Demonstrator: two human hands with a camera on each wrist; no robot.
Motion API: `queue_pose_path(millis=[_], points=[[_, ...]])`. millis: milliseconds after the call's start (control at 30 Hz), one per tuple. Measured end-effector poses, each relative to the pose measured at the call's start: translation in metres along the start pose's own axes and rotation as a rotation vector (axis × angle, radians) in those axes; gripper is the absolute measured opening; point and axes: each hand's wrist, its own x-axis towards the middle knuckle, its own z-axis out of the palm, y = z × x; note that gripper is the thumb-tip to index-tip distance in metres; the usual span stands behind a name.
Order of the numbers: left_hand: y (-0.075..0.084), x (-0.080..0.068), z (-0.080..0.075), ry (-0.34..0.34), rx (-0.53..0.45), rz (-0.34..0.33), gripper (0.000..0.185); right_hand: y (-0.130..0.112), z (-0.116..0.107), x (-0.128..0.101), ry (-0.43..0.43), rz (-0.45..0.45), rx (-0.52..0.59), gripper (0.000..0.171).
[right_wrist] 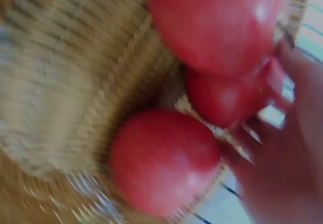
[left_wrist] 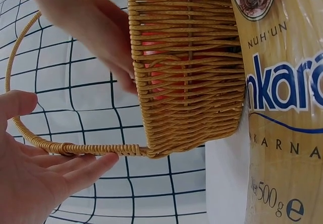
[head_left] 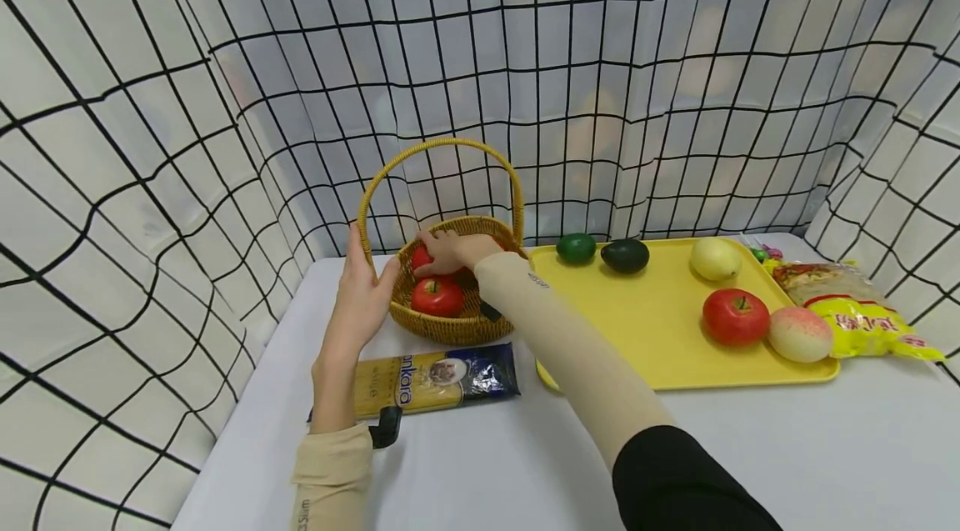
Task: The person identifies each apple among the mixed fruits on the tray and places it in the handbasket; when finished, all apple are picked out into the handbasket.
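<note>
A brown wicker basket [head_left: 453,333] with a tall arched handle stands on the table, holding several red tomatoes [head_left: 437,298]. My left hand [head_left: 362,298] is at the basket's left side. In the left wrist view, its straight fingers [left_wrist: 83,171] lie against the base of the handle [left_wrist: 101,149], with the thumb apart. My right hand [head_left: 457,252] reaches into the basket from above. In the blurred right wrist view its fingers curl round a smaller-looking tomato [right_wrist: 222,95], between two other tomatoes, one at the top [right_wrist: 212,22] and one lower down [right_wrist: 164,163].
A pasta packet [head_left: 435,381] lies in front of the basket. To the right, a yellow tray [head_left: 622,331] bears a green fruit [head_left: 576,248], a dark avocado [head_left: 626,256], a pale yellow fruit [head_left: 715,258], a tomato [head_left: 735,317] and a peach [head_left: 800,334]. A yellow snack bag [head_left: 862,323] lies beside it. Black netting [head_left: 600,64] surrounds the table.
</note>
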Motion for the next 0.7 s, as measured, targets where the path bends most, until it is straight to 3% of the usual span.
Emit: queue_pose_path(millis=[233, 433, 567, 700], points=[[0.001, 0.000, 0.005, -0.003, 0.000, -0.007, 0.086, 0.027, 0.003, -0.020, 0.037, -0.079, -0.073, 0.074], [0.006, 0.005, 0.009, -0.024, -0.013, 0.018, 0.086, 0.073, 0.008, -0.071, 0.148, -0.115, -0.184, 0.066], [0.006, 0.004, 0.007, -0.015, 0.001, 0.018, 0.087, 0.104, 0.022, -0.110, 0.250, -0.141, -0.066, 0.063], [0.002, 0.000, 0.003, -0.019, 0.004, -0.009, 0.087, 0.130, 0.043, -0.147, 0.292, -0.139, 0.054, 0.063]])
